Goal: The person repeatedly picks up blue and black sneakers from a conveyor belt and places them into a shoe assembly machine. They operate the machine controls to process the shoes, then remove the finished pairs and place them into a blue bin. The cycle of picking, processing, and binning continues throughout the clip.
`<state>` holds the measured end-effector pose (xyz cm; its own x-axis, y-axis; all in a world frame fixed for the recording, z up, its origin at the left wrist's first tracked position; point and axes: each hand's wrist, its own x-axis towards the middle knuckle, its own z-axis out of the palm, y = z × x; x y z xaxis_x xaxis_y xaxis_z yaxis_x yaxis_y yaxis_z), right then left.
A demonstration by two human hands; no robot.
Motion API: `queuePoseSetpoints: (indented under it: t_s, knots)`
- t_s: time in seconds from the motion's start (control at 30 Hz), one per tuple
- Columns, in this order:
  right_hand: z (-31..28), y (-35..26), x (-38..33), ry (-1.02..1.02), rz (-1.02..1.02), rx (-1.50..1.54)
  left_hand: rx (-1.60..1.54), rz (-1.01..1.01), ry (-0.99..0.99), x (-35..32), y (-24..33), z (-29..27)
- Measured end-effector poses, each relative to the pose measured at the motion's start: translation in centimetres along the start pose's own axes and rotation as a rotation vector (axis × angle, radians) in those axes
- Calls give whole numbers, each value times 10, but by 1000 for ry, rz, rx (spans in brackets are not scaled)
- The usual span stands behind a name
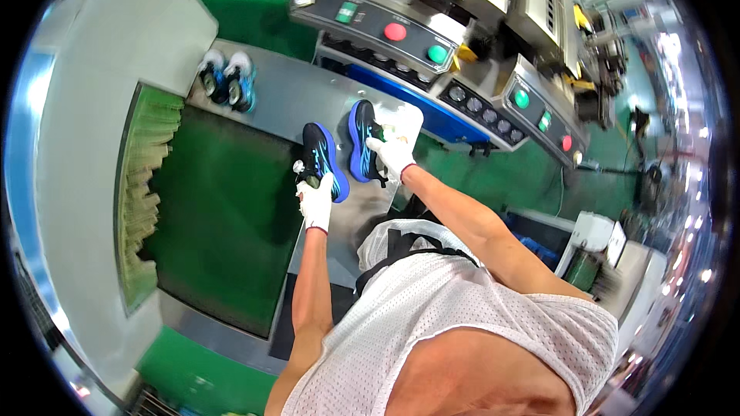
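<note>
My left hand (314, 199), in a white knit glove, grips the heel end of a black sneaker (316, 146) with a blue-purple sole and light blue streaks. A second sneaker (359, 139) of the same kind is in my gloved right hand (395, 154), which closes around its side near the heel. Both shoes are side by side above the metal tabletop (285, 96), toes pointing away from me, with a small gap between them. Whether their soles touch the metal I cannot tell. The palm-side fingers of both hands are partly hidden by the shoes.
Two more sneakers, black and blue (210, 73) and a similar one (240, 85), stand at the table's far left. A dark green conveyor belt (223, 216) runs left of me, under a fringed opening (146, 185). Machines with button panels (378, 27) border the far side.
</note>
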<state>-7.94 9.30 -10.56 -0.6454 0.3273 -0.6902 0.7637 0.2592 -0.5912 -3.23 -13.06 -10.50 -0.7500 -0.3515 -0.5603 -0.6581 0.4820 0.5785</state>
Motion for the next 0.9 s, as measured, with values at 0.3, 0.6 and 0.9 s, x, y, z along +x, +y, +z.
queuePoseSetpoints:
  t_s: [0.3, 0.6, 0.9]
  knots:
    - [-155, 89, -120, 289, -249, 248, 371, 499, -353, -88, 111, 47]
    - [-298, 280, -320, 1121, -127, 960, 759, 1104, -791, -317, 169, 213]
    - [-390, 438, -509, 2018, 443, 755, 461, 1487, -1510, -616, 199, 394]
